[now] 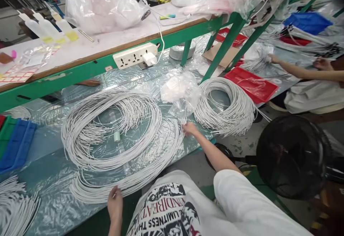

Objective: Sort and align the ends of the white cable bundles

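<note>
A curved bundle of thin white cables lies along the front of the plastic-covered table. My right hand is closed around the cable ends at the bundle's right side, beside a clear plastic bag. At the front edge, my left hand touches the lower side of the same bundle. Its fingers are curled, and whether a cable is between them is hidden. Behind the bundle lies a large loose coil of white cables, with a pale green tape roll inside its ring. Another cable coil sits to the right.
A green-framed shelf with a power strip crosses above the table. Blue bins and more cables are at left. A black fan stands at right, near red trays and another person's arm.
</note>
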The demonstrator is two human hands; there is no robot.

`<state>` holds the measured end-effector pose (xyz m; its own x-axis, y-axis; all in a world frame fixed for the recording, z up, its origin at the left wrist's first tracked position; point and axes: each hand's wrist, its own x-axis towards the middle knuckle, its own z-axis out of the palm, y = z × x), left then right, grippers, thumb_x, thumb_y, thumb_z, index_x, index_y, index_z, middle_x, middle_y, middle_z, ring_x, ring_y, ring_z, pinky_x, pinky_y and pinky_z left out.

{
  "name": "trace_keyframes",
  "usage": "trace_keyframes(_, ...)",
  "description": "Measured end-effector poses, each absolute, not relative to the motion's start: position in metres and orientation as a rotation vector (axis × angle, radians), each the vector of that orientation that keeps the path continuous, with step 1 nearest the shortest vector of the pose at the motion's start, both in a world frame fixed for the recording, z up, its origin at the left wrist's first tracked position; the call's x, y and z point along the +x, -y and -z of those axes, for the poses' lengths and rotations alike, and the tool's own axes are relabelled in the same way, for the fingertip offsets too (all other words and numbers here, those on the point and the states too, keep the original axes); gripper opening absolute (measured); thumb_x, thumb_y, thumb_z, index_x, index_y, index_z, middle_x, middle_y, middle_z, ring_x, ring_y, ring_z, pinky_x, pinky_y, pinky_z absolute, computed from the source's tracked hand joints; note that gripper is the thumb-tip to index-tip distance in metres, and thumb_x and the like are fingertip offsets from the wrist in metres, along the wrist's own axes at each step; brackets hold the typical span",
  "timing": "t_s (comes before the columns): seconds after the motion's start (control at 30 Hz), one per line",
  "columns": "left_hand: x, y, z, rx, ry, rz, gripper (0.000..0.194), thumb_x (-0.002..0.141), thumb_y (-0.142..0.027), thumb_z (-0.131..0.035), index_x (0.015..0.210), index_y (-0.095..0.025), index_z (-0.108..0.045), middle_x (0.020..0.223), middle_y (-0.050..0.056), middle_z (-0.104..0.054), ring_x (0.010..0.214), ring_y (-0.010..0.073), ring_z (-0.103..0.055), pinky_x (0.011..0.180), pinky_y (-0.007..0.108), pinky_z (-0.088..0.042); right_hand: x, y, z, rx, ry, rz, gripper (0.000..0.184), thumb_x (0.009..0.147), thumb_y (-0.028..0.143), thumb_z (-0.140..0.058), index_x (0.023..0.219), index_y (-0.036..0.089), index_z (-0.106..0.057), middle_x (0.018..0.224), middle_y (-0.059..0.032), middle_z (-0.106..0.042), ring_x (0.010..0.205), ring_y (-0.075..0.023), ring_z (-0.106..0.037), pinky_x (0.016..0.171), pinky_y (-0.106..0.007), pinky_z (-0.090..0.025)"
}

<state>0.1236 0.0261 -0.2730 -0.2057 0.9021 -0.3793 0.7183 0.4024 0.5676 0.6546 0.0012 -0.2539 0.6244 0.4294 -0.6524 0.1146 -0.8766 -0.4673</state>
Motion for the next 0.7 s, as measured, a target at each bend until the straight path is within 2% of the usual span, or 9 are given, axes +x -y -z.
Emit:
trace_keyframes(0.07, 0.152, -0.024, 0.273, 1.468, -1.872, -0.314, 0.046, 0.08, -0.048, -0.044, 0.106, -0.014, -0.059, 0.106, 0.019, -0.067, 0.099, 0.0346, -0.068, 0.091, 0.05, -0.056, 0.649, -0.003, 0.25, -2.547, 0.655, -0.94, 0.026, 0.099, 0.032, -0.051, 0.102, 0.01, -0.063, 0.091, -0.0084, -0.067, 0.081, -0.0183, -0.064, 0.075, -0.034, -0.052)
trace_keyframes(0.13, 0.184, -0.021, 0.275, 1.573, -1.725, -0.297, 0.052, 0.081, -0.051, -0.044, 0.113, -0.012, -0.058, 0.119, 0.021, -0.064, 0.109, 0.0341, -0.064, 0.097, 0.048, -0.053, 0.635, -0.01, 0.249, -2.547, 0.95, -0.784, 0.025, 0.1, 0.024, -0.046, 0.113, 0.011, -0.061, 0.109, -0.0138, -0.066, 0.103, -0.0237, -0.061, 0.088, -0.038, -0.048)
trace_keyframes(0.2, 0.216, -0.017, 0.277, 1.727, -1.54, -0.267, 0.056, 0.081, -0.05, -0.052, 0.124, -0.013, -0.055, 0.132, 0.019, -0.058, 0.124, 0.0325, -0.055, 0.108, 0.047, -0.045, 0.615, -0.022, 0.252, -2.458, 1.307, -0.731, 0.023, 0.095, 0.017, -0.05, 0.114, 0.013, -0.062, 0.121, -0.0135, -0.063, 0.119, -0.0262, -0.053, 0.099, -0.039, -0.041)
trace_keyframes(0.27, 0.245, -0.011, 0.279, 2.058, -1.309, -0.055, 0.065, 0.082, -0.041, -0.056, 0.139, -0.012, -0.044, 0.144, 0.02, -0.047, 0.137, 0.0332, -0.043, 0.115, 0.049, -0.037, 0.597, -0.035, 0.257, -2.334, 1.649, -0.737, 0.021, 0.088, 0.014, -0.06, 0.109, 0.014, -0.065, 0.122, -0.011, -0.063, 0.126, -0.0264, -0.047, 0.106, -0.042, -0.036)
trace_keyframes(0.33, 0.265, -0.006, 0.282, 2.363, -1.114, 0.261, 0.076, 0.08, -0.03, -0.058, 0.148, -0.01, -0.031, 0.151, 0.022, -0.038, 0.143, 0.0347, -0.033, 0.117, 0.053, -0.032, 0.586, -0.046, 0.263, -2.241, 1.914, -0.743, 0.019, 0.085, 0.015, -0.066, 0.103, 0.013, -0.066, 0.118, -0.0102, -0.064, 0.126, -0.0269, -0.048, 0.109, -0.045, -0.033)
trace_keyframes(0.4, 0.274, -0.004, 0.285, 2.491, -1.032, 0.451, 0.083, 0.075, -0.02, -0.059, 0.15, -0.01, -0.025, 0.153, 0.022, -0.035, 0.145, 0.0354, -0.028, 0.119, 0.055, -0.028, 0.586, -0.05, 0.27, -2.194, 2.1, -0.724, 0.014, 0.087, 0.017, -0.066, 0.099, 0.011, -0.067, 0.114, -0.0105, -0.065, 0.123, -0.0268, -0.05, 0.109, -0.048, -0.032)
trace_keyframes(0.53, 0.264, -0.009, 0.289, 2.541, -1.019, 0.473, 0.088, 0.07, -0.013, -0.062, 0.15, -0.013, -0.026, 0.153, 0.02, -0.034, 0.144, 0.0357, -0.029, 0.121, 0.056, -0.023, 0.608, -0.045, 0.279, -2.175, 2.315, -0.645, 0.015, 0.088, 0.019, -0.065, 0.1, 0.011, -0.068, 0.112, -0.0111, -0.066, 0.12, -0.0272, -0.053, 0.109, -0.05, -0.033)
trace_keyframes(0.7, 0.25, -0.02, 0.287, 2.6, -0.954, 0.452, 0.072, 0.076, -0.017, -0.061, 0.144, -0.015, -0.037, 0.144, 0.017, -0.046, 0.137, 0.0327, -0.041, 0.119, 0.052, -0.029, 0.632, -0.032, 0.277, -2.173, 2.431, -0.566, 0.014, 0.084, 0.011, -0.063, 0.096, 0.009, -0.069, 0.106, -0.0146, -0.067, 0.115, -0.03, -0.054, 0.106, -0.051, -0.033)
